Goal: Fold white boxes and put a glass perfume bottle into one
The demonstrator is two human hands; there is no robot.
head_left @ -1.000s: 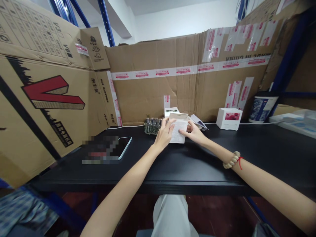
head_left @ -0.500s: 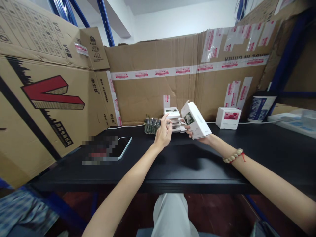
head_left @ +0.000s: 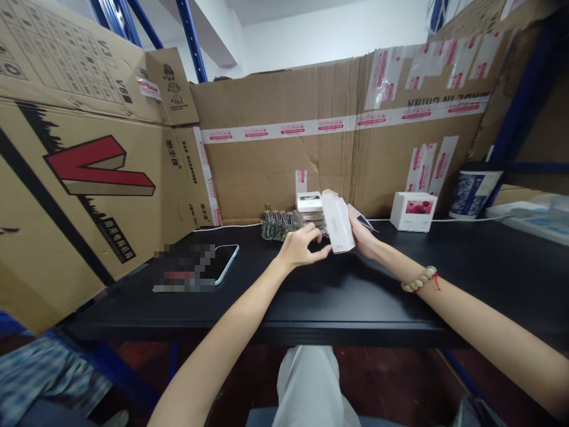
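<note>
My right hand is wrapped around a white cardboard box, held upright just above the black table with its narrow side toward me. A flap at its top stands up, and a printed panel shows behind my fingers. My left hand is just left of the box, fingers curled and apart, thumb pointing at the box's lower edge; nothing shows in it. Behind the hands stands a stack of small white boxes, partly hidden. Small glass bottles with silver caps, several of them, stand left of the stack.
A white box with a pink flower picture stands at the right, near a patterned cup. A phone lies at the left of the black table. Cardboard walls enclose the back and left. A white cable runs along the back.
My right hand has turned the box from a tilted pose to nearly upright, its narrow side now facing me. My left hand has moved lower and right, closer to the box.
</note>
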